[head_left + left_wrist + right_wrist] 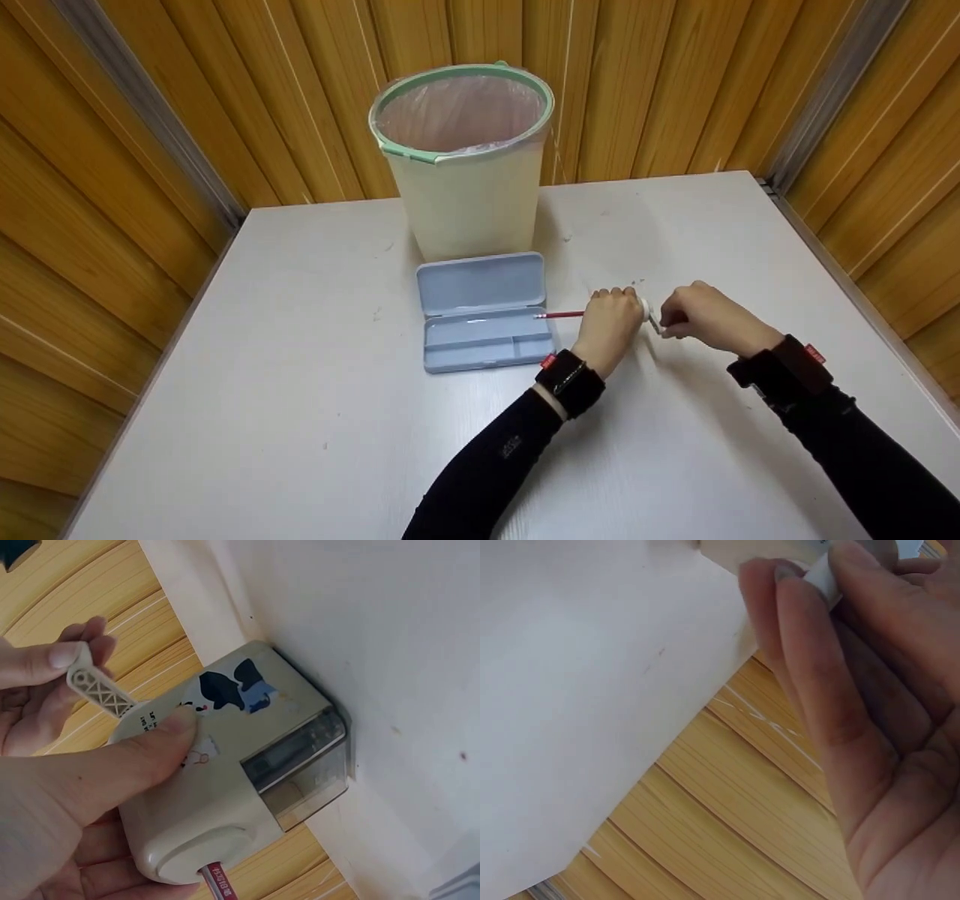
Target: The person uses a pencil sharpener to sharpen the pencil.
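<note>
A cream hand-crank pencil sharpener (217, 787) with animal pictures and a clear shavings drawer (311, 791) is gripped by my left hand (613, 326), thumb across its upper face. In the head view that hand hides most of the sharpener's body. A red pencil (564, 315) sticks out of the sharpener's front, its outer end over the edge of the pencil case. My right hand (709, 319) pinches the knob end of the crank handle (101, 692) between thumb and fingers. The right wrist view shows the white knob (823, 581) between those fingertips.
A light blue pencil case (480, 285) lies with its lid raised, left of my left hand. Behind it stands a cream waste bin (472, 199) with a green rim and a plastic liner. Yellow wooden panels (622, 90) wall the white table (300, 375).
</note>
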`<state>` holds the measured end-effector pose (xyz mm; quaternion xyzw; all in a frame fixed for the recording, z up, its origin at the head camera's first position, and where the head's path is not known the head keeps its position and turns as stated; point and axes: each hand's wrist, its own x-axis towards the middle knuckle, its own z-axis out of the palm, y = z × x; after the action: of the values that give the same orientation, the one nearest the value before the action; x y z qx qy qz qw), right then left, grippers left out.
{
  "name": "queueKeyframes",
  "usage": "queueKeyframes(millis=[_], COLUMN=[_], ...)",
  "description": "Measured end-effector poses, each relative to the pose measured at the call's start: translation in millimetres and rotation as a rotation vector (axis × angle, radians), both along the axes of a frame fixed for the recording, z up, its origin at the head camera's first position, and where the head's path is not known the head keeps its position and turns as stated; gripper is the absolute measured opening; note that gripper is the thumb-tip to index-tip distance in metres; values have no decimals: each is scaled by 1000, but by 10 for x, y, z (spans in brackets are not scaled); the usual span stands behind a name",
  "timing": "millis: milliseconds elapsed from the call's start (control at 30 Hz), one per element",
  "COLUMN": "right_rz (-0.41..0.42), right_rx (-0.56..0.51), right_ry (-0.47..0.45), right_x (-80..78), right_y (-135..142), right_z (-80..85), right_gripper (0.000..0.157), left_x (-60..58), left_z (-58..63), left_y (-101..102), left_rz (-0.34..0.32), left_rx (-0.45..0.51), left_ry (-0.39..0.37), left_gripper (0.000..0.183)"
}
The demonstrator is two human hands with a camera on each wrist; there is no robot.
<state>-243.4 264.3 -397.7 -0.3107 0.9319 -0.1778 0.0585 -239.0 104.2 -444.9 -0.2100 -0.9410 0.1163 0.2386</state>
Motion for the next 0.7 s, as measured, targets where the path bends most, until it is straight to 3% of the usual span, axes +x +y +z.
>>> queueKeyframes(millis=[400,700], right_rz=[-60,-93], right_rx=[5,-7], right_ry=[154,220], right_x=[66,99], right_y=[-82,-138], right_z=[30,61], right_gripper=[14,7], left_x=[-7,-6], left_z=[0,-14], left_y=[-5,-20], left_rz=[-7,-12], left_rx=[17,36], left_ry=[-27,-5], left_gripper=[13,10])
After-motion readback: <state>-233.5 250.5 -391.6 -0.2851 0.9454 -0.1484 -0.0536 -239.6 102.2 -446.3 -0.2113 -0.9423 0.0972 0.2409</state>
